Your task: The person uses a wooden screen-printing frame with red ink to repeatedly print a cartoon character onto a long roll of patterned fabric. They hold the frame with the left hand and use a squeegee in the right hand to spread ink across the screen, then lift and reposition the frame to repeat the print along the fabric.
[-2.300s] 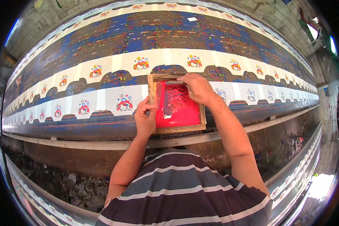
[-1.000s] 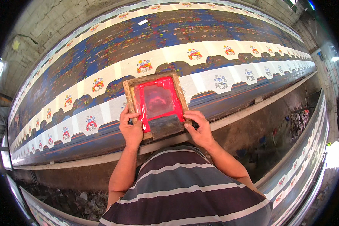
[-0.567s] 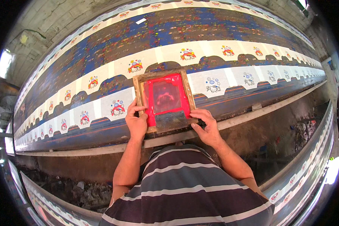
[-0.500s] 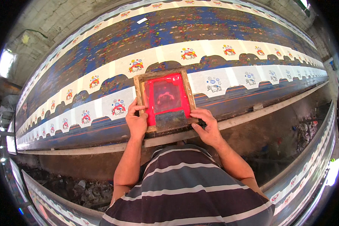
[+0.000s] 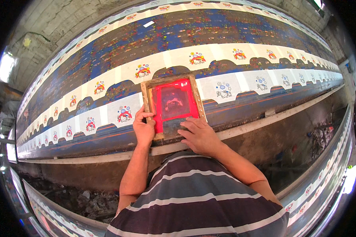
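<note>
Right hand [image 5: 199, 136]: has shifted inward from the near right corner of the wooden frame [image 5: 197, 96] to the dark flat squeegee [image 5: 171, 126] at its near end.
Right fingers: partly curled and spread over the squeegee; whether they grip it, I cannot tell.
Left hand [image 5: 143, 128]: unmoved, fingers and thumb gripping the frame's left rail at the near end.
Meaning for the printing: the frame now seems steadied by one hand, freeing the other for the squeegee.
Frame's place: on the near row of the worktop [image 5: 241, 110], between cloth bearing red-arched prints on the left and cloth [image 5: 221, 89] with only blue and dark prints on the right.
Frame's look: worn wood, slightly turned; glossy red ink [image 5: 159, 104] borders a see-through mesh window [image 5: 175, 103], a reddish shape showing within.
</note>
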`<action>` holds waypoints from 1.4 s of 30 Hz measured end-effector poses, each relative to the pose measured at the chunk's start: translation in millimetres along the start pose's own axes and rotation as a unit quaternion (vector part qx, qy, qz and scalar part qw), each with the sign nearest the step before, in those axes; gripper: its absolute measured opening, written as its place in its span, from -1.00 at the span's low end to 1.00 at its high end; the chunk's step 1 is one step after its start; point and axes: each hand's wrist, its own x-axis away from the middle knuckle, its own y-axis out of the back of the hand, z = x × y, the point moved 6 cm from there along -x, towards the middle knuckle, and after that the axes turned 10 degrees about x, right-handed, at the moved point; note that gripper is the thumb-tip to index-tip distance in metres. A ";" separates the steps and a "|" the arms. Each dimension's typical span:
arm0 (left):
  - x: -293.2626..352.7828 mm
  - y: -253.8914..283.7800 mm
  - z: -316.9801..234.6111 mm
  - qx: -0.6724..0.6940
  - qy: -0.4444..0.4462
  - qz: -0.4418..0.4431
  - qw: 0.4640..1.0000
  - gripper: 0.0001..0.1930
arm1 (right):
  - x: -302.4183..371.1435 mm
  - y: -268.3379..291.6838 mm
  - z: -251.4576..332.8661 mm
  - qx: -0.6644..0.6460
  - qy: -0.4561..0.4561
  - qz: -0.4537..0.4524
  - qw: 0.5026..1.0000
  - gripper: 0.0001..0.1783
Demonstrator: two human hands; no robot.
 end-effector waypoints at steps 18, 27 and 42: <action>3.5 -5.2 -3.1 -0.049 -0.058 0.015 0.997 -0.69 | -150.2 -11.8 -98.6 0.014 -0.003 0.128 0.992 -0.57; 5.6 -7.1 -7.8 -0.061 -0.085 0.018 0.994 -0.69 | -134.3 -24.3 -94.5 0.028 -0.023 0.081 0.996 -0.49; 4.6 -7.7 -11.3 -0.065 -0.077 0.017 0.995 -0.71 | -42.2 -4.3 7.0 0.013 -0.027 0.082 0.996 -0.56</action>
